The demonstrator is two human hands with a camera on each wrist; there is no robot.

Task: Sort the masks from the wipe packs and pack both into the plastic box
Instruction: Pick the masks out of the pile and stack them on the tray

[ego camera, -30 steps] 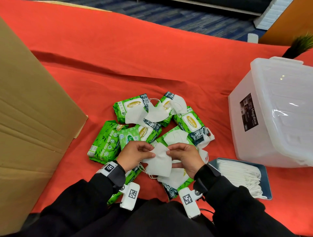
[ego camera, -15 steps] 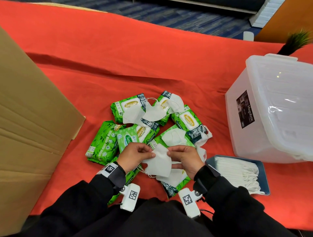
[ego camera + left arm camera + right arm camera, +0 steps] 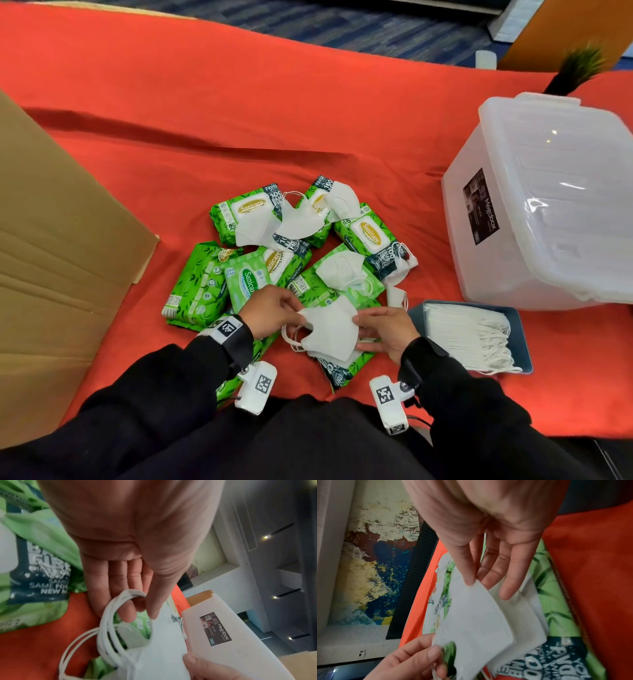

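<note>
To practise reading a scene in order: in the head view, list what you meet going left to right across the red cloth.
Cardboard box → pile of green wipe packs → blue tray of masks → lidded plastic box.

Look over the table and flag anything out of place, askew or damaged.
Nothing looks damaged or spilled. The oddity is the unsorted pile: loose masks lie askew across the green wipe packs, ear loops trailing. The plastic box stands lidded, so nothing is packed yet. Both hands, left hand and right hand, pinch one mask.
</note>
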